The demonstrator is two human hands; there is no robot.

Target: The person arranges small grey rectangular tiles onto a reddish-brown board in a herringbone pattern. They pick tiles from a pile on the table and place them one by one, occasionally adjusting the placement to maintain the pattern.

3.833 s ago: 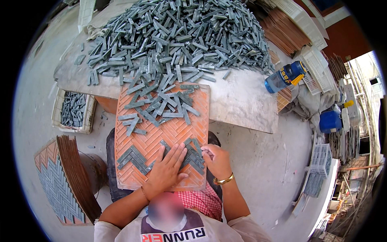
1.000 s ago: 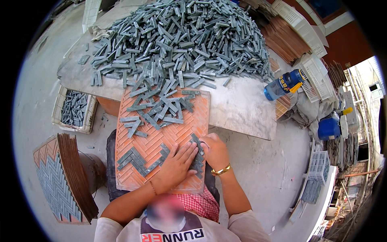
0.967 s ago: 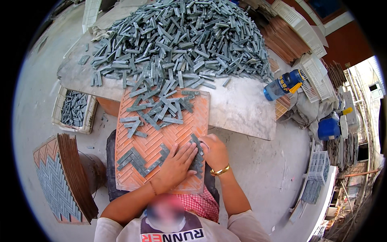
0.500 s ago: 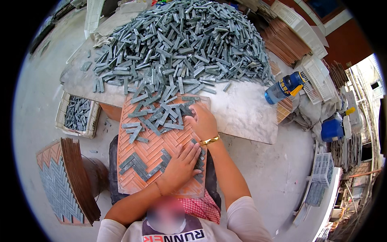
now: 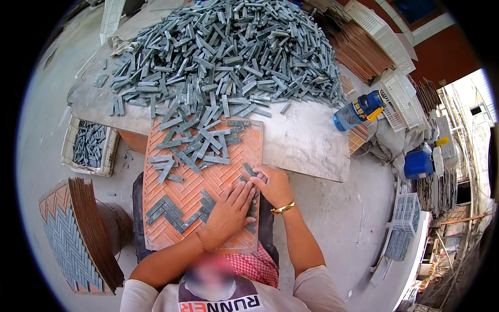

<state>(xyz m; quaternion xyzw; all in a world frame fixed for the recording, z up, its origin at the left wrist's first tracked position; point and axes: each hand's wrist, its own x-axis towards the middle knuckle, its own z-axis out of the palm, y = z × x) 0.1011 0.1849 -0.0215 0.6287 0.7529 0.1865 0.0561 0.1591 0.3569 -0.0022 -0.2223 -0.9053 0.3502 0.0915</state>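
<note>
An orange herringbone-grooved mould board point(image 5: 171, 236) lies in front of me, with grey-green stone strips point(image 5: 166, 212) set in zigzag rows on its nearer half. My left hand point(image 5: 227, 212) rests flat over its right part, fingers stretched and partly covering laid strips. Beside those fingertips, at the board's right edge, my right hand point(image 5: 273, 187) pinches a short stone strip point(image 5: 248, 169) between thumb and fingers. Its lower end is hidden by the fingers. Loose strips point(image 5: 208, 140) are scattered across the board's far half.
A large heap of stone strips point(image 5: 228, 57) covers the table point(image 5: 306, 140) beyond the board. A blue bottle point(image 5: 358, 110) stands at right. On the left are a white crate point(image 5: 110, 156) of strips and a stack of boards point(image 5: 93, 234). White crates point(image 5: 397, 99) sit far right.
My right hand has come back from the loose strips toward me, bringing one strip beside my left fingertips. The left hand stays on the board. The whole view has shifted slightly.
</note>
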